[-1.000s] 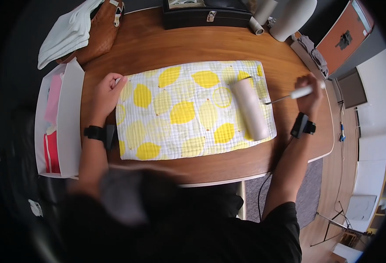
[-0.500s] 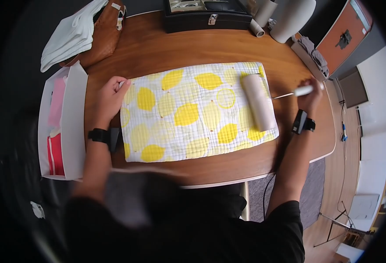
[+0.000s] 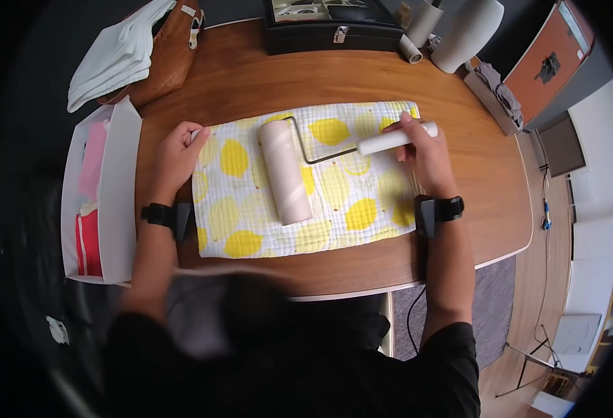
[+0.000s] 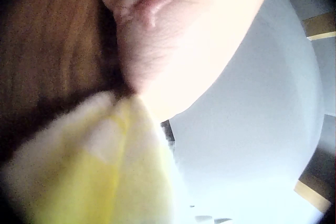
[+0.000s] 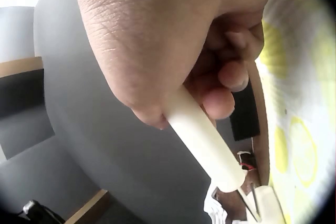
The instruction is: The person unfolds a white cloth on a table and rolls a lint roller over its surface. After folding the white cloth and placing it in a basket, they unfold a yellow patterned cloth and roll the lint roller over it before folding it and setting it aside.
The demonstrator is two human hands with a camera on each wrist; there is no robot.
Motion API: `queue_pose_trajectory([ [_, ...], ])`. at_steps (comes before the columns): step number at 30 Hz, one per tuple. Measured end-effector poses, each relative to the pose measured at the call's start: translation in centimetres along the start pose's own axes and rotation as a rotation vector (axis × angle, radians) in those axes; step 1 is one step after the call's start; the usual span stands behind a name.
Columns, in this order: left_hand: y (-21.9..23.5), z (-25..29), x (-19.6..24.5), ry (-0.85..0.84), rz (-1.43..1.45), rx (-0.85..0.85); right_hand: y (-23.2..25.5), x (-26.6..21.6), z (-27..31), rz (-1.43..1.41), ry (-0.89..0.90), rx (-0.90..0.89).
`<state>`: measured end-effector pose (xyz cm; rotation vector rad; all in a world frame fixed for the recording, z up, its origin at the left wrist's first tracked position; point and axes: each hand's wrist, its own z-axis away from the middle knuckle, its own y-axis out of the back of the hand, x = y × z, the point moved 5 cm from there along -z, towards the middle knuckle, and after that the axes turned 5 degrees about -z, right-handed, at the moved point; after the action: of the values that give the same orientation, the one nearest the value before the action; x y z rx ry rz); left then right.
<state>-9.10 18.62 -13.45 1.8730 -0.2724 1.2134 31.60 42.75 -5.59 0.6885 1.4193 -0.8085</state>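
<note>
A white cloth with yellow lemons (image 3: 237, 209) lies spread flat on the wooden table. At its far left corner my left hand (image 3: 179, 157) pinches the fabric; the left wrist view shows the cloth (image 4: 105, 176) gathered into folds under the fingertips. My right hand (image 3: 428, 157) grips the white handle (image 3: 390, 141) of a lint roller above the cloth's right part. A bent dark wire runs from the handle to the pale roller (image 3: 285, 174), which lies over the cloth left of its middle. In the right wrist view the fingers curl round the handle (image 5: 202, 140).
A white box (image 3: 122, 188) with pink and red cloths stands at the left. Behind it is a brown bag (image 3: 170, 66) with a folded white cloth (image 3: 115, 59). A black case (image 3: 306, 38), a white vase (image 3: 466, 35) and a small box (image 3: 491, 104) line the back.
My right hand has brought the lint roller from the cloth's right edge leftward past its middle. The left hand keeps its pinch on the corner.
</note>
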Motion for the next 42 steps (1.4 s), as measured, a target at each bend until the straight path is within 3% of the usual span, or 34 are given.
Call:
queue_pose_trajectory([
  [1, 0.0, 0.0, 0.0, 0.015, 0.017, -0.003, -0.1, 0.2, 0.1, -0.007, -0.038, -0.011],
  [4, 0.1, 0.2, 0.2, 0.002, -0.001, 0.002, 4.5, -0.1, -0.9, 0.110, 0.117, 0.208],
  [5, 0.1, 0.2, 0.2, 0.004, -0.003, -0.003, 8.6, 1.2, -2.4, 0.077, 0.199, 0.236],
  [6, 0.1, 0.2, 0.2, 0.004, -0.004, -0.006, 10.5, 0.8, -2.1, -0.206, 0.264, 0.346],
  [7, 0.1, 0.2, 0.3, 0.004, -0.004, -0.006, 13.5, 0.8, -2.3, -0.309, 0.324, 0.423],
  [9, 0.2, 0.4, 1.0, -0.001, -0.023, -0.003, 19.3, 1.2, -2.2, -0.397, 0.374, 0.685],
  [12, 0.4, 0.7, 1.9, -0.010, -0.058, 0.000, 24.5, 2.0, -1.1, -0.363, 0.341, 0.788],
  [15, 0.3, 0.6, 1.5, -0.029, -0.058, 0.010, 17.9, 0.2, -1.0, -0.404, 0.400, 0.823],
  [18, 0.5, 0.6, 1.6, -0.027, -0.074, 0.011, 11.4, 0.2, -2.0, -0.367, 0.265, 0.405],
  [22, 0.5, 0.6, 1.9, -0.020, -0.100, 0.013, 2.2, 0.5, -0.9, 0.016, -0.046, 0.078],
  [23, 0.5, 0.6, 2.1, -0.019, -0.107, 0.010, 0.5, 0.6, -0.5, -0.026, -0.092, 0.057],
  [27, 0.4, 0.7, 1.8, -0.012, -0.101, 0.006, 4.1, 1.1, -1.4, -0.101, -0.034, 0.130],
  [28, 0.5, 0.6, 1.6, -0.010, -0.090, 0.013, 6.0, 0.8, -1.8, -0.061, 0.087, 0.260],
  [30, 0.5, 0.7, 1.8, -0.007, -0.068, 0.008, 10.7, 1.4, -2.8, -0.279, 0.189, 0.427],
  [32, 0.6, 0.9, 2.2, 0.001, -0.066, 0.005, 13.7, 1.1, -2.2, -0.425, 0.206, 0.564],
  [33, 0.6, 0.9, 2.5, 0.008, -0.074, 0.003, 16.2, 2.0, -2.3, -0.439, 0.210, 0.539],
  [37, 0.6, 0.7, 1.8, -0.017, -0.084, 0.005, 14.3, 1.2, -2.1, -0.409, 0.181, 0.602],
  [40, 0.8, 0.6, 2.1, -0.012, -0.148, -0.004, 9.2, 1.8, -2.8, -0.312, 0.020, 0.299],
  [42, 0.7, 0.5, 2.0, -0.006, -0.140, -0.002, 4.0, 0.9, -1.8, -0.311, -0.070, -0.009],
])
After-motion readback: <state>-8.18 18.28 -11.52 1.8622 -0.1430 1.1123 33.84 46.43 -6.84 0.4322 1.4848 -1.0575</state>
